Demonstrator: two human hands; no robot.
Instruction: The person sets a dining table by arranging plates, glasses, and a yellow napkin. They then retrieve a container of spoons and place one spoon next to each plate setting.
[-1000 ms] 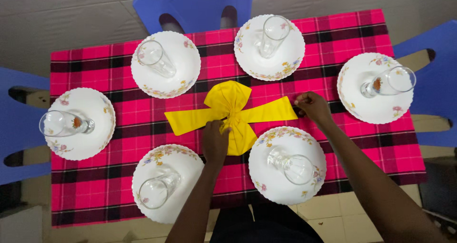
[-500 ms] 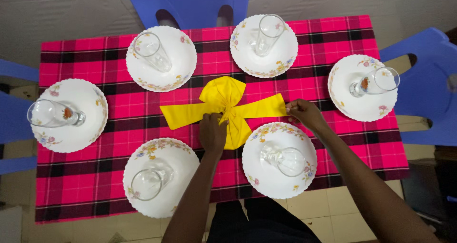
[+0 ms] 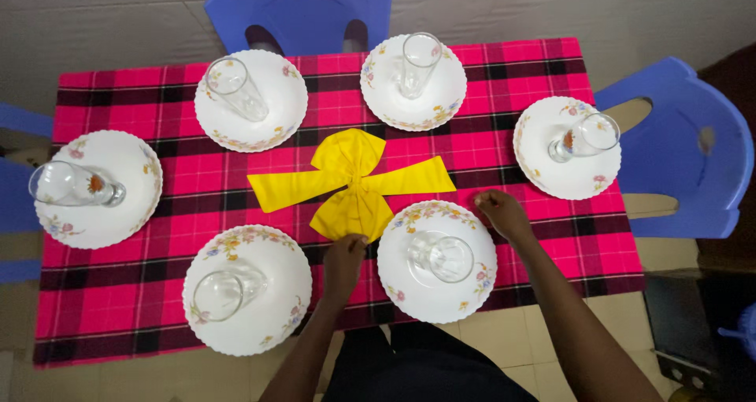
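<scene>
Where pink plaid cloth covers the bench: smooth yellow napkin [image 3: 351,185] folded bow-shaped at centre, left hand [image 3: 344,262] fingertips touching its lower lobe, right hand [image 3: 501,213] loosely curled, grip empty, beside scalloped floral plate [image 3: 394,280].

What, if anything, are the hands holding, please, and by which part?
Nothing is held. The left hand touches the near edge of the yellow cloth; the right hand rests on the tablecloth.

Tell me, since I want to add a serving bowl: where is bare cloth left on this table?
Bare tablecloth shows at the near right corner and the near left corner. The middle is crowded: the yellow napkin sits ringed by six plates, each holding a glass.
</scene>
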